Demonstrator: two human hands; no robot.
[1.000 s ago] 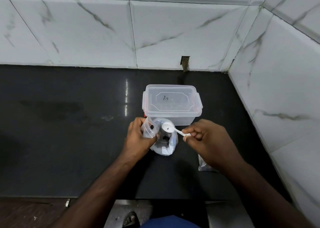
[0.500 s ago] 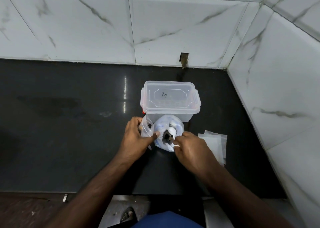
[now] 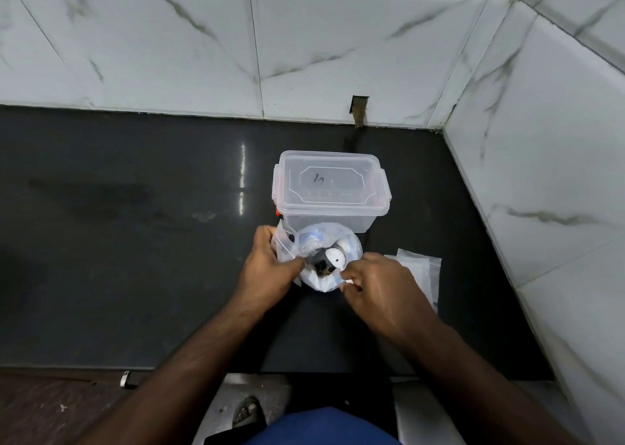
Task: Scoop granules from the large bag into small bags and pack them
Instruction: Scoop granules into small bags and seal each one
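The large clear bag (image 3: 323,241) stands open on the black counter (image 3: 135,241), just in front of a lidded box. My left hand (image 3: 270,269) pinches its left rim together with a small clear bag (image 3: 283,246) held against it. My right hand (image 3: 378,285) grips the handle of a white plastic spoon (image 3: 335,257). The spoon's bowl sits inside the large bag's mouth, above dark granules (image 3: 321,266) at the bottom. Most of the spoon handle is hidden under my fingers.
A clear plastic box with a snapped-on lid (image 3: 329,187) stands right behind the bag. A stack of flat small bags (image 3: 419,272) lies to the right of my right hand. Marble walls (image 3: 558,140) close off the back and right. The counter's front edge runs near my body.
My right hand brought the spoon from above the bag down into its mouth and then lifted its bowl slightly. The stack of small bags came into sight. My left hand held still.
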